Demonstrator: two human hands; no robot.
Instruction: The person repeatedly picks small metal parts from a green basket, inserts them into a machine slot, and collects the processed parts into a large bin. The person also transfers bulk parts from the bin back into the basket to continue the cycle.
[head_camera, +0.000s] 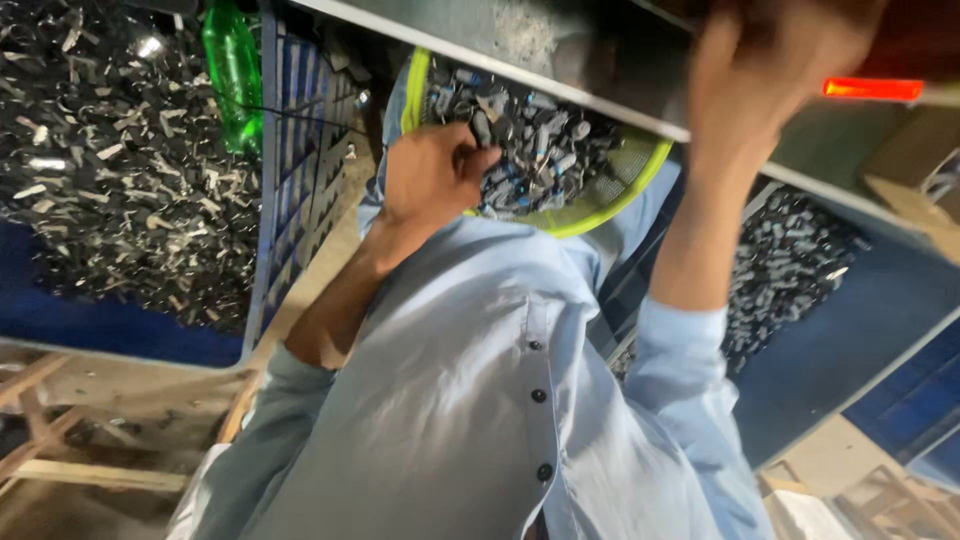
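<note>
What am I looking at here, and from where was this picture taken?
There is no machine: a person wears a camera on the head, looking steeply down their own pale blue shirt. The left hand is closed and dips into a yellow-green mesh basket of small metal parts. The right hand, blurred, is raised toward a grey shelf edge; whether it holds anything is unclear. On the left, a blue crate holds shiny metal scraps, with a green bottle beside them. Another blue bin of dark parts sits on the right.
</note>
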